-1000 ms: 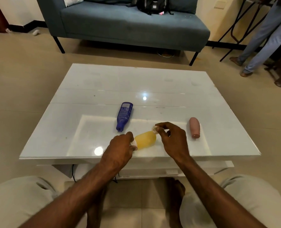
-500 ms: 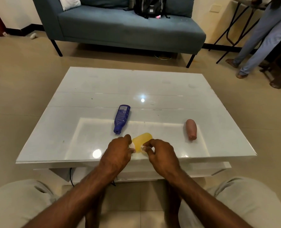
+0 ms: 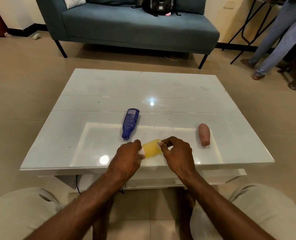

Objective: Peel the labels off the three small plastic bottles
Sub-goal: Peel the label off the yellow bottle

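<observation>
A small yellow bottle [image 3: 150,149] lies near the front edge of the white glass table [image 3: 161,87]. My left hand [image 3: 128,157] grips its white cap end. My right hand [image 3: 175,153] pinches a pale bit of label [image 3: 159,144] at the bottle's far end, thumb and forefinger closed on it. A blue bottle [image 3: 130,122] with a printed label lies behind my left hand, cap toward me. A pink bottle [image 3: 204,134] lies to the right, cap toward me, with no label showing.
A blue sofa [image 3: 135,30] with a black backpack [image 3: 158,5] stands beyond the table. A person's legs [image 3: 278,40] and dark stand legs are at the far right. My knees frame the table's front edge.
My right hand has shifted from the bottle's near side back to its far end, still pinching label. My left hand stays on the cap. The view has tilted slightly.
</observation>
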